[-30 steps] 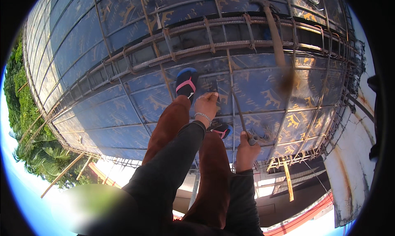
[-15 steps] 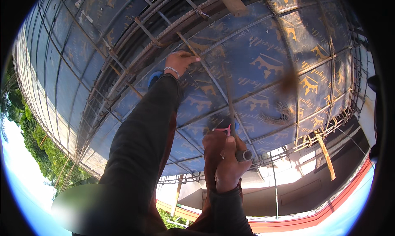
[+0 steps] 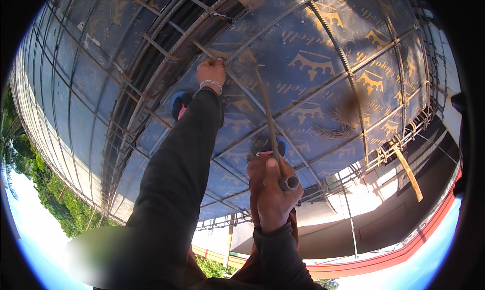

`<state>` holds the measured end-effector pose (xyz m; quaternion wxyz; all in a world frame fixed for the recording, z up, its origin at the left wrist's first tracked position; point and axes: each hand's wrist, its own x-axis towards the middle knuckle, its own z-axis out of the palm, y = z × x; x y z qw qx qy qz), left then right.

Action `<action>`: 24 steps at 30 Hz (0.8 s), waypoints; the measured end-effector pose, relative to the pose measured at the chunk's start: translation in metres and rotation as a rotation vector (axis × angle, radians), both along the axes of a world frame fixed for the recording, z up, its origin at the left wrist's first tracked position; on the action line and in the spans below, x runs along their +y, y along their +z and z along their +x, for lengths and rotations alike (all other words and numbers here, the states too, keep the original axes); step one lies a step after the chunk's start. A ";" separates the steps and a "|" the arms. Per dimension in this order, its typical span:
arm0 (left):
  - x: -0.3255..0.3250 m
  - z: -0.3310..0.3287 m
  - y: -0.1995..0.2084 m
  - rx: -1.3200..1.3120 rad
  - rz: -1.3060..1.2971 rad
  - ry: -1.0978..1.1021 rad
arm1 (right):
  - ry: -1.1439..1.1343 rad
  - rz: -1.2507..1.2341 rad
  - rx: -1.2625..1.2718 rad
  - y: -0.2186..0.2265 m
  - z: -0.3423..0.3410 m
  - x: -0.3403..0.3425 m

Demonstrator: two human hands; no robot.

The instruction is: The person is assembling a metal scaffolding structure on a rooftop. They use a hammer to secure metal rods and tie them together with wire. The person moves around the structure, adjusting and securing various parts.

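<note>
My left hand (image 3: 211, 74), with a chain bracelet at its wrist, is closed against a steel reinforcing bar (image 3: 247, 94) near a bar crossing. Whatever its fingers pinch is hidden. Lower down, my right hand (image 3: 277, 196) is wrapped round the handle of a rebar tying hook (image 3: 268, 100). The hook's long thin shaft points away from me, and its bent tip hangs to the right of my left hand, apart from it. Beneath the bars lie dark blue panels (image 3: 313, 42) printed with gold crowns.
A bundle of thin tie wire (image 3: 341, 126) lies on the panel to the right. Thicker bars with stirrups (image 3: 166, 47) run along the left. My shoes (image 3: 179, 104) stand among the bars. Wooden pieces (image 3: 406, 174) stick out by the near edge, with a drop beyond it.
My left hand has gone from stretched fingers over the bar to a closed grip. My right hand has shifted slightly left, and the hook's tip now shows clearly. The view has shifted a little.
</note>
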<state>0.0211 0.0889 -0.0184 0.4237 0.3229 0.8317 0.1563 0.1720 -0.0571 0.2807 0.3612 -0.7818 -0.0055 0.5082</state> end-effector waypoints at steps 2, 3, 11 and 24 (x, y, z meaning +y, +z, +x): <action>0.007 0.003 0.011 -0.014 0.012 0.087 | 0.028 0.024 -0.016 0.000 0.003 0.001; 0.009 0.012 0.026 -0.074 -0.108 0.108 | 0.047 0.013 -0.045 -0.002 0.005 -0.002; -0.081 -0.129 0.271 -0.042 -0.384 -0.378 | 0.178 -0.162 -0.205 0.058 0.022 -0.040; -0.619 -0.220 0.612 0.327 -0.444 -0.466 | 1.456 -0.352 -0.707 0.191 0.298 -0.123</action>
